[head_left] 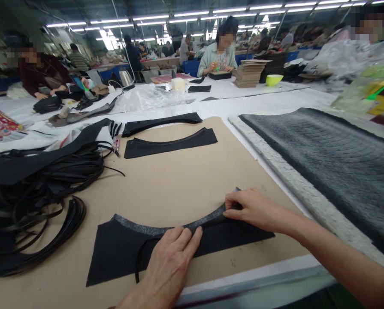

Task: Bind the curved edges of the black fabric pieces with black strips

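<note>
A black curved piece of material (114, 253) lies flat in front of me, with a speckled grey band along its concave edge. My left hand (174, 257) rests on the middle of this piece, fingers stretched out and pressing near the curve. From beneath that hand a narrow black strip (137, 262) loops out at the left; its run under the fingers is hidden. My right hand (243, 208) is closed in a pinch on the black strip at the right end of the curve. The fingertips partly cover what they hold.
Two more stacks of curved black pieces (172, 143) lie farther back on the brown board (179, 180). A heap of black strips (34, 184) fills the left side. On the right is a slab bearing a dark grey sheet (323, 150). Other people work across the table.
</note>
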Tool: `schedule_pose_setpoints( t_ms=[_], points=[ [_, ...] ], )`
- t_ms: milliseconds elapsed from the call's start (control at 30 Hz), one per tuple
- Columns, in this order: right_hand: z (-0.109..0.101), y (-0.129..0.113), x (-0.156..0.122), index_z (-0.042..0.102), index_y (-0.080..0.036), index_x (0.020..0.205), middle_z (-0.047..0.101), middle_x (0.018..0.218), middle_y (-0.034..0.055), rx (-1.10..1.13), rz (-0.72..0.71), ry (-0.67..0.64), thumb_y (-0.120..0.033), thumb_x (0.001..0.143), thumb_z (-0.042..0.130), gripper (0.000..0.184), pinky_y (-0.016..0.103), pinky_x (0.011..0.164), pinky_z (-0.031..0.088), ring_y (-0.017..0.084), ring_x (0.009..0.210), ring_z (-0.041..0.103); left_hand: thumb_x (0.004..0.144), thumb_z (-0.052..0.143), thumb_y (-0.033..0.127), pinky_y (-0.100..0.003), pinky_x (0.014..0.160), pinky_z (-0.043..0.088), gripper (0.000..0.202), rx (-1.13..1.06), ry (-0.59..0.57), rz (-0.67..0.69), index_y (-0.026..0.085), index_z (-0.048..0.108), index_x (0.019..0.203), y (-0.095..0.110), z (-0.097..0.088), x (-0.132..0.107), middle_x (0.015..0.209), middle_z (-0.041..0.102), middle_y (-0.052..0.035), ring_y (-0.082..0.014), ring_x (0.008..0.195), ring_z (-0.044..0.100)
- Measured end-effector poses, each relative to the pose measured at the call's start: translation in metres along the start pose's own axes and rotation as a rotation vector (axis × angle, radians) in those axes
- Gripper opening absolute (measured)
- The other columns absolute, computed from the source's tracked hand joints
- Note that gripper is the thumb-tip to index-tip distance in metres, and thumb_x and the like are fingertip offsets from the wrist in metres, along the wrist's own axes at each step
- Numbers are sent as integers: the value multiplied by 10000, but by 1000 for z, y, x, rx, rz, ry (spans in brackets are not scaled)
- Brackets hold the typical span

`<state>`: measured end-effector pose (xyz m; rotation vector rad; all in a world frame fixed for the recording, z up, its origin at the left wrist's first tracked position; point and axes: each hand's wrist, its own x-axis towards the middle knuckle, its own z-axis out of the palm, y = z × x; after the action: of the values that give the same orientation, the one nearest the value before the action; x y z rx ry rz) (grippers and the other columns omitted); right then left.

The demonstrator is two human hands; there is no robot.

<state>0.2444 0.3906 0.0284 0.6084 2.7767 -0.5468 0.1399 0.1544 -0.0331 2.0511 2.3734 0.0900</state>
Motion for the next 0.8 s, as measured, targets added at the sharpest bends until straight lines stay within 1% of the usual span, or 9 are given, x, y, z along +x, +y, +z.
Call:
schedule_pose_setpoints(
  t_ms=[33, 100, 267, 367, 533, 633, 800],
  points=[
    [0, 2, 1, 631, -239, 725, 664, 708, -11, 10, 4, -6, -336, 811, 564, 146, 272, 621, 296, 170, 705, 592, 855, 397, 12, -345, 862, 498, 561, 6, 0, -6, 183, 398, 1390, 1, 0, 1, 1014, 607, -60, -203, 942, 546],
    [1, 2, 5, 631, -239, 724, 666, 705, -9, -7, -7, 3, -331, 809, 554, 147, 270, 621, 289, 174, 711, 595, 853, 405, 17, -349, 876, 490, 584, 14, -5, -16, 196, 372, 1408, 3, 1, 1, 1021, 595, -58, -203, 948, 535],
    [6, -5, 11, 641, -230, 740, 679, 696, 11, -101, -23, 24, -292, 814, 538, 141, 305, 710, 315, 191, 724, 618, 858, 425, 33, -362, 886, 469, 640, 27, -10, -44, 251, 296, 1446, 6, 5, 1, 1054, 564, -49, -202, 960, 512],
    [7, -6, 11, 641, -219, 738, 690, 712, 27, -119, -15, 36, -277, 816, 533, 146, 348, 770, 316, 212, 745, 631, 849, 424, 34, -362, 860, 461, 670, 37, -8, -43, 266, 267, 1457, 6, 7, 1, 1051, 555, -53, -206, 945, 505],
    [8, -8, 9, 640, -216, 735, 700, 740, 34, -127, -18, 63, -278, 824, 527, 156, 374, 778, 306, 222, 764, 641, 825, 425, 31, -371, 837, 453, 733, 57, 1, -39, 292, 209, 1475, 6, 8, 4, 1052, 549, -58, -213, 923, 498],
    [7, -8, 7, 647, -224, 735, 698, 727, 30, -117, -4, 69, -282, 819, 540, 148, 374, 780, 305, 223, 773, 643, 828, 433, 41, -370, 831, 451, 732, 53, -20, -50, 309, 213, 1473, 7, 6, 8, 1054, 550, -55, -216, 925, 497],
    [10, -6, 7, 659, -232, 735, 701, 737, 32, -123, 8, 69, -291, 811, 551, 145, 373, 789, 315, 232, 788, 645, 828, 444, 55, -379, 838, 449, 705, 39, -59, -78, 327, 266, 1454, 9, 1, 12, 1068, 547, -52, -225, 942, 498]
  ],
)
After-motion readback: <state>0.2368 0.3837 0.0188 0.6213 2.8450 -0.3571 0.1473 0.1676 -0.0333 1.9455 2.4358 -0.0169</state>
